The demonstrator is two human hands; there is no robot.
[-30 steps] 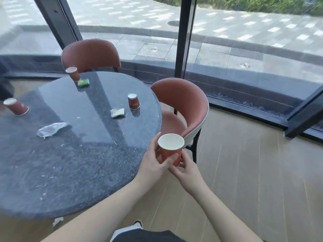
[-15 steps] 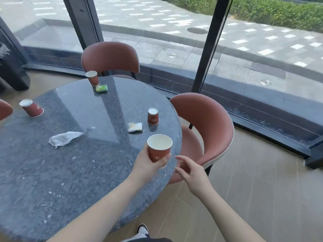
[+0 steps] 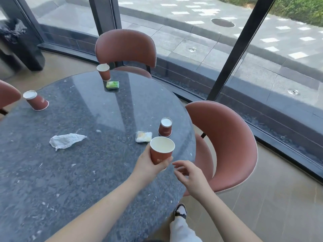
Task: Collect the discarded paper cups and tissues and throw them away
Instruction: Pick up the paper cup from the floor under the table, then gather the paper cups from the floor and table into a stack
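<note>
Your left hand (image 3: 148,165) grips an upright paper cup (image 3: 161,151) above the surface's (image 3: 70,172) near right edge. Your right hand (image 3: 189,175), just right, holds nothing, fingers (image 3: 178,164) loosely curled.

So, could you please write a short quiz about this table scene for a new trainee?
1. True or false: the left hand grips an upright red paper cup.
2. How many red paper cups remain on the round dark stone table? A) two B) three C) five
3. Fill in: the cup beside the white wrapped packet stands ____ (upright / upside down).

Key: 1. true. 2. B: far cup, tipped cup, inverted cup. 3. upside down. The right hand holds nothing.
</note>
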